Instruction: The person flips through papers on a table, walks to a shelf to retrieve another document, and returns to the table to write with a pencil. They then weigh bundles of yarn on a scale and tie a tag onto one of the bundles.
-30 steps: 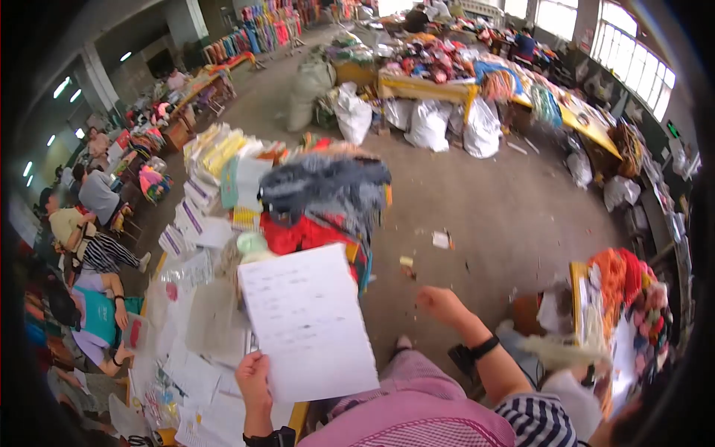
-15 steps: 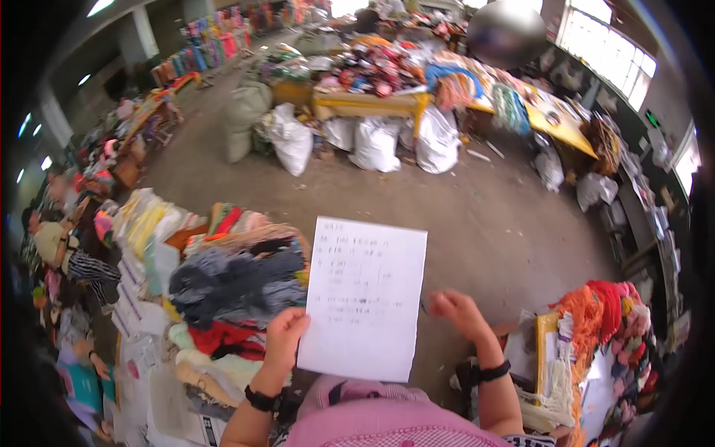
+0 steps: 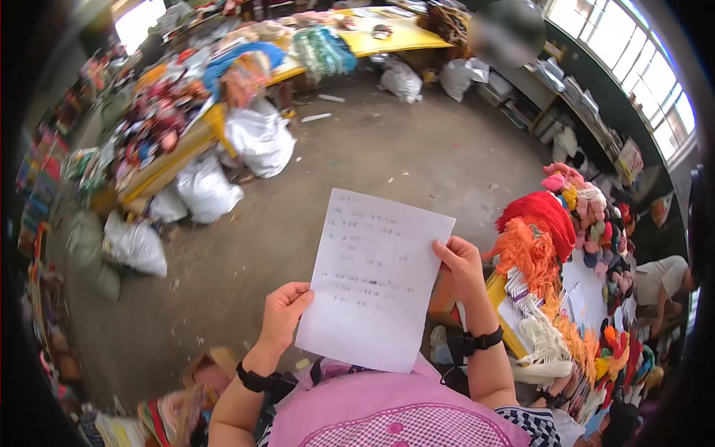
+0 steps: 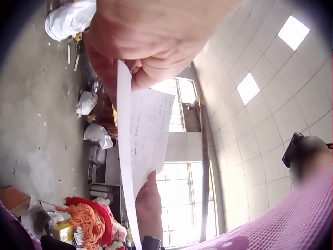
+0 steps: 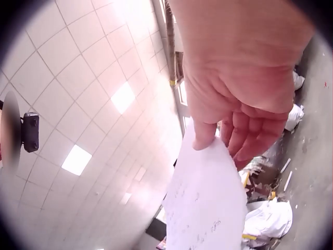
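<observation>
A white sheet of paper (image 3: 372,290) with several lines of handwriting is held up in front of the person's pink apron (image 3: 387,417). At its left edge the left hand (image 3: 286,313) pinches it between thumb and fingers. The right hand (image 3: 463,267) pinches the upper right edge, thumb on the written side. Seen from the left wrist, the paper (image 4: 125,151) appears nearly edge-on, with the right hand (image 4: 149,208) at its far side. In the right wrist view the right thumb (image 5: 204,136) lies on the paper's face, and the fingers are behind it.
On the right, a table carries orange yarn (image 3: 525,238), red yarn (image 3: 547,220) and white yarn (image 3: 542,335). White sacks (image 3: 208,190) stand on the floor beside a yellow table (image 3: 402,41) at the back. Another person (image 3: 659,279) is at the far right. A cardboard box (image 3: 212,366) lies lower left.
The view has turned to the right. The right hand, earlier apart from the paper, now grips its right edge. The left hand has kept its hold throughout.
</observation>
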